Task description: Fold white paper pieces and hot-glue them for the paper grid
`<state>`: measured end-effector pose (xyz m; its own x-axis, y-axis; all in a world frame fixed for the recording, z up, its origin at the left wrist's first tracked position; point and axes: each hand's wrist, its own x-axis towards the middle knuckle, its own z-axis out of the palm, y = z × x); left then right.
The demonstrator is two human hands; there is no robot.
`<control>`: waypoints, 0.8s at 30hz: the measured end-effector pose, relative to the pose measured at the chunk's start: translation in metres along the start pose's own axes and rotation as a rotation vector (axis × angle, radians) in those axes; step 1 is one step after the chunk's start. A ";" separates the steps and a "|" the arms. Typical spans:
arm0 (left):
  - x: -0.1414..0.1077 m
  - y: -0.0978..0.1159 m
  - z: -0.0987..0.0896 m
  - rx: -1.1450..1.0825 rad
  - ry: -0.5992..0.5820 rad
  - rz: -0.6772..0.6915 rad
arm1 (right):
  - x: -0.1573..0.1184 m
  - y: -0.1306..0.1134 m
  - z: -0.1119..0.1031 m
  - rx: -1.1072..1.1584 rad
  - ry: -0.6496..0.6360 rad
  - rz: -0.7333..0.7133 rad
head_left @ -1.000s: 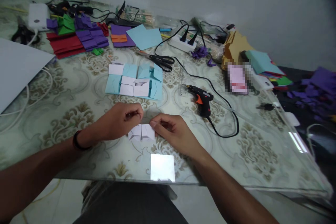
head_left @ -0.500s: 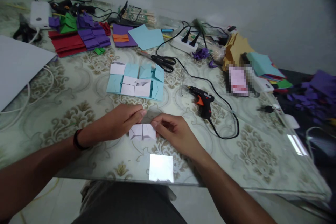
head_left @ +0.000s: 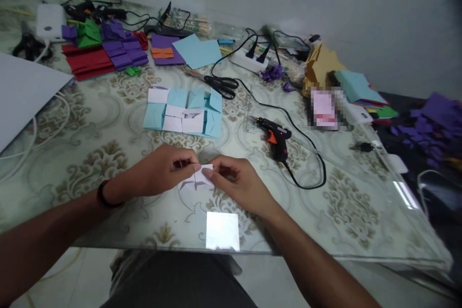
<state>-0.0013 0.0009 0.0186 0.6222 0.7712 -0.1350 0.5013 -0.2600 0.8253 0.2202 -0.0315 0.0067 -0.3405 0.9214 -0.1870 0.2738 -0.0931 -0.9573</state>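
Note:
Between my two hands is a small piece of folded white paper [head_left: 204, 178], creased with flaps, near the table's front edge. My left hand [head_left: 168, 168] pinches its upper left part between thumb and fingers. My right hand [head_left: 238, 180] pinches its right side, thumb on top. Just beyond them lies a panel of light-blue and white folded paper squares [head_left: 184, 111]. To the right, a black hot glue gun [head_left: 275, 138] with an orange trigger rests on its side, its cord looping around it.
Black-handled scissors [head_left: 220, 85] lie behind the folded panel. A white power strip [head_left: 249, 61] with black plugs stands at the back. Red folded paper [head_left: 86, 61] and purple folded paper [head_left: 126, 53] sit back left. A large white sheet [head_left: 25, 91] covers the left side.
My left hand has moved from above the white folded paper onto its upper edge and now pinches it. My right thumb has shifted farther over the paper. The view has shifted slightly.

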 end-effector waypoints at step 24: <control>0.002 -0.001 0.000 0.034 -0.118 0.025 | 0.000 0.004 -0.001 0.080 -0.048 -0.019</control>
<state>-0.0006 0.0025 0.0178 0.7006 0.6906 -0.1797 0.5035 -0.2999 0.8103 0.2221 -0.0314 0.0035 -0.3884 0.9043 -0.1773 0.1951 -0.1074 -0.9749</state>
